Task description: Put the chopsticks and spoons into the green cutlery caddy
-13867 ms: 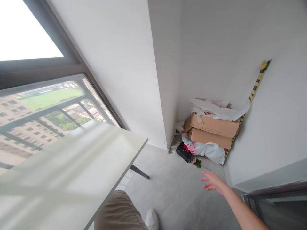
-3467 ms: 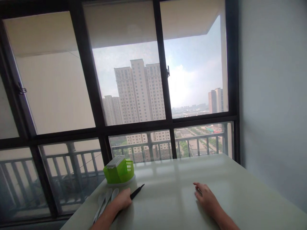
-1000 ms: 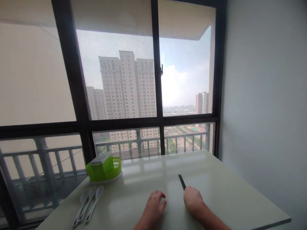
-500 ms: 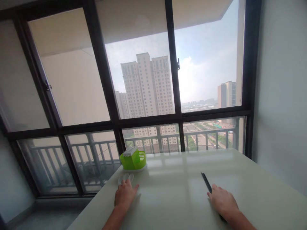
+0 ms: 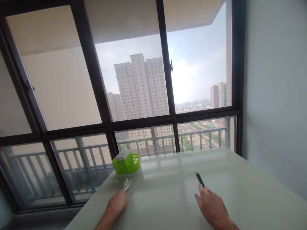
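Observation:
In the head view my left hand is closed round the handles of several pale spoons. Their bowls stick out past my fingers, bunched together, just in front of a bright green basket with a grey slatted part and a white base. To the right, my right hand is closed over a bundle of black chopsticks. Only their far ends show beyond my fingers; the rest is hidden under the hand. How many chopsticks there are I cannot tell.
Both hands are over a glossy pale table. The basket stands by its far left edge. Beyond are dark-framed windows with a railing outside, and a plain wall rises on the right.
My left hand has closed on the spoons, whose bowls are now gathered together instead of spread out. The right hand covers more of the chopsticks. The whole view has shifted slightly.

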A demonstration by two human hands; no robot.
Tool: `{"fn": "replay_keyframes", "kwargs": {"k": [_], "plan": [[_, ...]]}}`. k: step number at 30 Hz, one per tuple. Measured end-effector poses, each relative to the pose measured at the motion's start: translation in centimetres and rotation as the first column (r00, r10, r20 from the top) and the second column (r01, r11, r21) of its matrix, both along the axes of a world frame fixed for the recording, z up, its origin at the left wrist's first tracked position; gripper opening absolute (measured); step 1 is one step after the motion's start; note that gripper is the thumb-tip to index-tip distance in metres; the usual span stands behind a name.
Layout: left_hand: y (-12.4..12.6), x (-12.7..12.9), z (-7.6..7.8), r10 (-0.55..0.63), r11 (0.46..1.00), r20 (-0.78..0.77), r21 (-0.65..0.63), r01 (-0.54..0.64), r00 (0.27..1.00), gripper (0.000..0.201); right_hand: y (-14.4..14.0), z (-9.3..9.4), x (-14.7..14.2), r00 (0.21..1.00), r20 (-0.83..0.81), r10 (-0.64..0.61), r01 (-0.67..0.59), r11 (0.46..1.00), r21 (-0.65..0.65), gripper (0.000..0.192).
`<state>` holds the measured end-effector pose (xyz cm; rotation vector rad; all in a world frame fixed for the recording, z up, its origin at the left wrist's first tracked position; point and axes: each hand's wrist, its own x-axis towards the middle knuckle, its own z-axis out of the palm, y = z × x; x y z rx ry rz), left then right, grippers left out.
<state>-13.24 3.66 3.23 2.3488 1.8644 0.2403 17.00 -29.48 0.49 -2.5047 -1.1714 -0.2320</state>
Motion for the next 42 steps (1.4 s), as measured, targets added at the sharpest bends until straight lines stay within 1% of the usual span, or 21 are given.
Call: {"fn": "replay_keyframes", "kwargs": {"k": [2, 5, 6, 7, 9, 10, 12, 15, 18, 21, 23, 24, 26, 28, 29, 31, 34, 37, 38, 40, 42], "plan": [[-2.4, 2.3, -1.0, -0.113, 0.993, -0.028, -0.035, 0.112, 0.993, 0.028, 0.4, -0.1, -1.4, 0.996, -0.076, 0.051, -0.049, 0.998, 0.024, 0.019], [-8.0, 7.2, -2.6, -0.288, 0.956, -0.025, -0.059, 0.287, 0.957, 0.033, 1.8, 0.3, -3.3, 0.959, -0.231, 0.162, -0.139, 0.984, 0.114, 0.028], [-10.3, 9.1, -2.9, -0.353, 0.934, -0.022, -0.061, 0.351, 0.935, 0.034, 2.4, 0.5, -3.6, 0.943, -0.273, 0.191, -0.152, 0.976, 0.159, 0.033], [-12.6, 11.0, -3.1, -0.440, 0.897, -0.025, -0.066, 0.438, 0.898, 0.037, 3.1, 0.7, -3.7, 0.930, -0.301, 0.209, -0.152, 0.968, 0.202, 0.042], [-17.1, 14.6, -3.2, -0.566, 0.821, 0.001, -0.091, 0.564, 0.824, 0.042, 4.4, 0.9, -2.9, 0.928, -0.325, 0.183, -0.106, 0.965, 0.241, 0.058], [-19.0, 16.3, -3.0, -0.594, 0.799, 0.017, -0.106, 0.592, 0.804, 0.043, 4.9, 0.9, -2.1, 0.935, -0.325, 0.144, -0.070, 0.971, 0.227, 0.062], [-22.1, 19.2, -2.6, -0.627, 0.770, 0.041, -0.119, 0.627, 0.778, 0.046, 5.7, 0.7, -0.1, 0.951, -0.303, 0.062, -0.020, 0.990, 0.141, 0.056], [-24.5, 21.9, -2.0, -0.620, 0.775, 0.053, -0.111, 0.622, 0.783, 0.049, 6.2, 0.2, 2.9, 0.973, -0.222, 0.065, -0.066, 0.998, 0.003, 0.037], [-25.2, 22.4, -2.0, -0.618, 0.781, 0.083, -0.051, 0.623, 0.782, 0.053, 6.2, 0.0, 4.5, 0.980, -0.150, 0.134, -0.141, 0.989, -0.037, 0.029], [-25.2, 21.4, -3.5, -0.641, 0.767, 0.080, 0.057, 0.639, 0.763, 0.056, 6.2, -0.1, 4.8, 0.976, -0.091, 0.196, -0.202, 0.977, -0.061, 0.031], [-24.7, 20.5, -5.6, -0.672, 0.739, 0.055, 0.115, 0.664, 0.738, 0.065, 6.2, -0.1, 4.7, 0.970, -0.038, 0.242, -0.244, 0.966, -0.082, 0.032], [-24.2, 20.2, -7.0, -0.698, 0.713, 0.044, 0.141, 0.687, 0.715, 0.070, 6.2, -0.1, 4.7, 0.966, -0.016, 0.259, -0.259, 0.962, -0.088, 0.032], [-22.9, 19.9, -9.8, -0.766, 0.634, 0.023, 0.195, 0.749, 0.642, 0.076, 6.2, -0.2, 4.7, 0.960, 0.010, 0.281, -0.279, 0.956, -0.089, 0.033], [-21.4, 19.8, -12.2, -0.821, 0.557, 0.003, 0.223, 0.800, 0.571, 0.074, 6.0, -0.3, 4.9, 0.956, 0.019, 0.292, -0.290, 0.954, -0.082, 0.034], [-20.8, 19.9, -13.1, -0.840, 0.530, 0.001, 0.217, 0.820, 0.543, 0.073, 5.9, -0.4, 4.9, 0.954, 0.023, 0.297, -0.295, 0.952, -0.081, 0.035], [-20.1, 20.1, -13.8, -0.862, 0.504, 0.022, 0.148, 0.851, 0.506, 0.076, 5.6, -0.4, 4.9, 0.951, 0.023, 0.309, -0.307, 0.949, -0.077, 0.038], [-20.5, 20.5, -12.9, -0.861, 0.503, 0.083, -0.004, 0.864, 0.502, 0.085, 5.1, 0.1, 4.6, 0.946, 0.030, 0.324, -0.322, 0.945, -0.062, 0.040], [-21.7, 20.1, -11.1, -0.841, 0.524, 0.122, -0.065, 0.849, 0.528, 0.088, 4.6, 1.2, 4.9, 0.948, 0.085, 0.308, -0.309, 0.951, 0.005, 0.029], [-21.8, 19.6, -10.5, -0.835, 0.532, 0.128, -0.056, 0.845, 0.535, 0.087, 4.3, 1.5, 5.5, 0.955, 0.104, 0.278, -0.284, 0.957, 0.051, 0.027], [-21.0, 18.0, -9.1, -0.817, 0.568, 0.128, 0.006, 0.823, 0.562, 0.082, 3.4, 1.8, 7.6, 0.979, 0.112, 0.169, -0.186, 0.968, 0.167, 0.036], [-18.2, 15.6, -7.0, -0.760, 0.650, 0.137, 0.137, 0.747, 0.636, 0.073, 2.2, 1.1, 10.9, 0.998, 0.061, 0.001, -0.018, 0.961, 0.277, 0.045]]}}
